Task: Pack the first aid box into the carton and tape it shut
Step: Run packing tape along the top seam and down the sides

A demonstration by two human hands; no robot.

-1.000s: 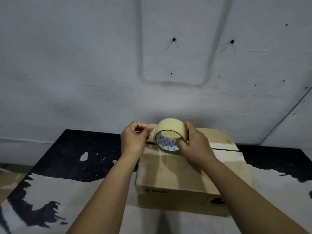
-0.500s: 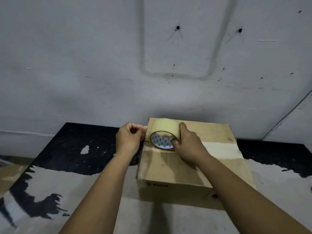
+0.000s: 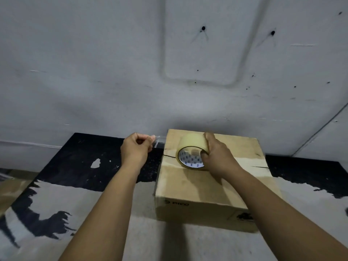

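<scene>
A brown carton (image 3: pixel 197 187) stands on the table with its top flaps folded down; the seam between them runs left to right. The first aid box is not visible. My right hand (image 3: pixel 216 157) grips a roll of clear packing tape (image 3: pixel 190 153) and holds it on the carton's top near the seam. My left hand (image 3: pixel 136 147) is off the carton's left edge, pinching the pulled-out tape end (image 3: pixel 158 143). A short clear strip stretches from that pinch toward the roll.
The table (image 3: pixel 75 194) is black with large worn grey patches. A grey wall (image 3: pixel 113 72) rises right behind the carton. The table's left edge runs diagonally at the lower left.
My left hand has drawn the tape end leftward, away from the carton's edge. My right hand has moved the roll a little rightward along the carton's top.
</scene>
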